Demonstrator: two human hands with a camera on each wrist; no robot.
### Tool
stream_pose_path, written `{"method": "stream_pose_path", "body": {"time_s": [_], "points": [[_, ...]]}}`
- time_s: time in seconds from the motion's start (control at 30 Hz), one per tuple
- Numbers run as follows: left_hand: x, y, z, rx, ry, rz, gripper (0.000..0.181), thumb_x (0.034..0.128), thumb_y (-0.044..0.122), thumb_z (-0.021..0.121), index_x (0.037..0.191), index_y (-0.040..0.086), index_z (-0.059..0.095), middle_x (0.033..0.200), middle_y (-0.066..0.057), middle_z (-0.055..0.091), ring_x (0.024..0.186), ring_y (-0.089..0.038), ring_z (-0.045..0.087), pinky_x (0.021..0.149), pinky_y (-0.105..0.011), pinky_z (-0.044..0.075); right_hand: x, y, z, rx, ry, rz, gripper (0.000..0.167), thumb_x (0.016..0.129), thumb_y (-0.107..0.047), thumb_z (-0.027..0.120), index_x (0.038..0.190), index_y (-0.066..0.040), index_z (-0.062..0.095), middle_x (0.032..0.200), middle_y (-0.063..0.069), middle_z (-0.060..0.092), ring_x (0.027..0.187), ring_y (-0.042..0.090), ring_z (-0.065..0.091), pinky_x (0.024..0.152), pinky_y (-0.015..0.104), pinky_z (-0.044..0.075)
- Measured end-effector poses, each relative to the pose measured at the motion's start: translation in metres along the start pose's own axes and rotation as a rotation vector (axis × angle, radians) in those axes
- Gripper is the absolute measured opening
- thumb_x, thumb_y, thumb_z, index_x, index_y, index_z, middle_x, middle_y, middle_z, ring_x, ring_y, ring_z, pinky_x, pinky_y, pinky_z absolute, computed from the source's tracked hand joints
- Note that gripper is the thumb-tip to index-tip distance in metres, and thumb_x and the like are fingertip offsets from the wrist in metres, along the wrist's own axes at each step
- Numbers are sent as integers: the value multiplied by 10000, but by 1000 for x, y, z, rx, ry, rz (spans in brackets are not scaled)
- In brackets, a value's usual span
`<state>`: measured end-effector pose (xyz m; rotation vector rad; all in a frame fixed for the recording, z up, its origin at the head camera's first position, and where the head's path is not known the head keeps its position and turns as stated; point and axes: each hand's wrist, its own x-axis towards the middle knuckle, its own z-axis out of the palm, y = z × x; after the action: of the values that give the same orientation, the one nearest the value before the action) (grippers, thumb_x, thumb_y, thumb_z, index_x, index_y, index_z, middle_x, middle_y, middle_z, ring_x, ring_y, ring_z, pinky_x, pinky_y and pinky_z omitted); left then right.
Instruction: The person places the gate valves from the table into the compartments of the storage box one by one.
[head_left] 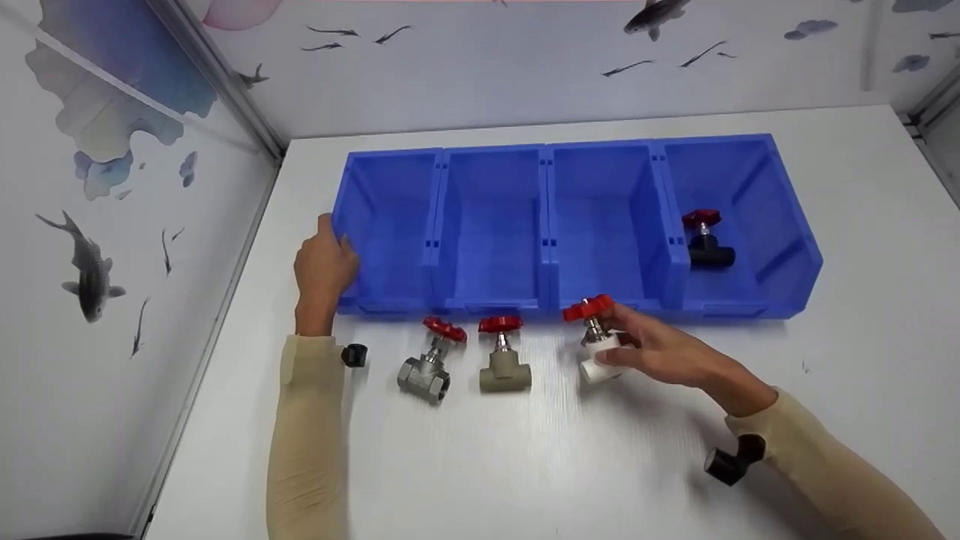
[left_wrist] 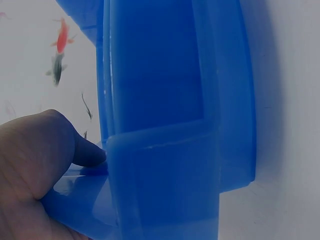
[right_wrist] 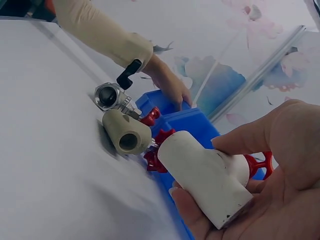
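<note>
My right hand [head_left: 664,349] pinches a white valve [head_left: 602,352] with a red handwheel, just in front of the third blue bin. In the right wrist view the white valve body [right_wrist: 200,175] lies between thumb and fingers. At the far left, my left hand [head_left: 325,262] grips the side wall of the leftmost blue bin [head_left: 382,303], its thumb [left_wrist: 90,151] against the rim. A metal valve [head_left: 424,376] and a tan valve [head_left: 505,371], both with red handwheels, rest on the table before the bins. One black valve [head_left: 711,251] sits in the rightmost bin.
The blue bins [head_left: 547,225] stand side by side in a row across the white table [head_left: 480,465]. Behind them rises a wall [head_left: 480,67] with fish drawings, and another panel [head_left: 135,247] stands on the left. Each wrist carries a small black camera mount [head_left: 727,465].
</note>
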<state>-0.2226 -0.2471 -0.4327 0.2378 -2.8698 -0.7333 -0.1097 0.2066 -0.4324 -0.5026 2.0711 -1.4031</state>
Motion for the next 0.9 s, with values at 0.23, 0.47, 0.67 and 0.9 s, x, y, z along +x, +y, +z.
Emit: {"method": "stream_pose_path", "body": {"time_s": [0.23,0.47,0.67,0.9], "points": [[1,0,0,0,2,12,463,1011,143,457,1426,-57,411,1146,-355,637,997,-512,641,817,-596,494,1,-3,-4,-40,8,-34,705,983,-255,610,1544,-59,230,1355,160,545,1272,368,495,982,472,443],[1,0,0,4,-3,13,468,1009,131,445,1430,-68,399,1154,-365,628,1003,-520,636,820,-601,491,-2,-6,-8,-18,37,-46,681,973,-248,628,1515,-27,280,1393,205,517,1293,373,491,1009,510,439],[2,0,2,13,3,21,460,1007,132,445,1419,-69,408,1131,-367,635,981,-518,644,800,-601,499,-2,-9,-10,25,69,-26,600,970,-245,636,1440,2,358,1407,230,492,1241,357,523,1000,484,458],[4,0,2,10,3,8,473,1010,146,448,1430,-67,400,1162,-358,628,1016,-508,638,836,-594,496,0,-10,-14,69,104,-10,595,971,-243,636,1436,-8,348,1406,225,483,1201,335,544,957,446,491]]}}
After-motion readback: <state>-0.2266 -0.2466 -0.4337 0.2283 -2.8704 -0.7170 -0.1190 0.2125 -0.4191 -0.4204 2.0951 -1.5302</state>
